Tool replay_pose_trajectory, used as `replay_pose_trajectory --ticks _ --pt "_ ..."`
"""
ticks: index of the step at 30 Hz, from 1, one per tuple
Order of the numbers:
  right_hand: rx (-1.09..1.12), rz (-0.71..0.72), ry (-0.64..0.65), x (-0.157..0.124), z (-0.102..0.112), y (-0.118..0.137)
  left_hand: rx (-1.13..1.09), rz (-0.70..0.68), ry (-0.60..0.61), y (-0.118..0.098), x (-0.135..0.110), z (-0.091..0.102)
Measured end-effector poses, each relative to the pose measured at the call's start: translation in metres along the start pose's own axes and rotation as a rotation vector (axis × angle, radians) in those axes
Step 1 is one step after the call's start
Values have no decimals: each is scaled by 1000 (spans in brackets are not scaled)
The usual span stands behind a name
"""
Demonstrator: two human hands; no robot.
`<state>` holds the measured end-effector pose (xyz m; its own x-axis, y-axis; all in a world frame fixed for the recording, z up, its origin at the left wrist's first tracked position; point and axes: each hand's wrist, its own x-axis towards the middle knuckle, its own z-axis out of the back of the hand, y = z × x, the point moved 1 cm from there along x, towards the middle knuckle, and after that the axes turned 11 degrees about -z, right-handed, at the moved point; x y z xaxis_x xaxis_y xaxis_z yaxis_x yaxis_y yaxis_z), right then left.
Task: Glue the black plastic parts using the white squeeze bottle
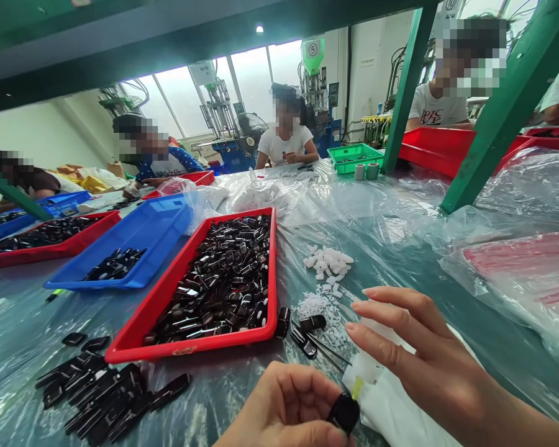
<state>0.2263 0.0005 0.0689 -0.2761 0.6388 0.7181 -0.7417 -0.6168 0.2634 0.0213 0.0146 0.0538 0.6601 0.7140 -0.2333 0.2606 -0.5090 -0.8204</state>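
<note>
- A small, glossy black plastic part (347, 415) is clamped by the fingers of the left hand (291, 403) low in the foreground, apparently for close viewing.
- The right hand (414, 347) is held above a white cloth-like sheet (395, 406), its fingers spread apart, nothing seen in them.
- Small white pieces (330, 266) are heaped on a green, plastic-covered table (382, 254) beside a rectangular red plastic tray (223, 344) filled with black parts, presumably for easy reach.
- A partly filled blue plastic tray (146, 226) is set beyond.
- "5" is displayed on a bright green hopper (313, 59); no brand can be read on the held part.
</note>
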Motion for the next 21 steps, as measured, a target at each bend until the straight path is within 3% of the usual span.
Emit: replay_pose_trajectory --ticks 16,21 --pt "-3 21 25 0 3 -2 66 34 -5 1 -1 6" --pt "-42 42 1 3 4 -2 -10 54 -19 -2 -4 1"
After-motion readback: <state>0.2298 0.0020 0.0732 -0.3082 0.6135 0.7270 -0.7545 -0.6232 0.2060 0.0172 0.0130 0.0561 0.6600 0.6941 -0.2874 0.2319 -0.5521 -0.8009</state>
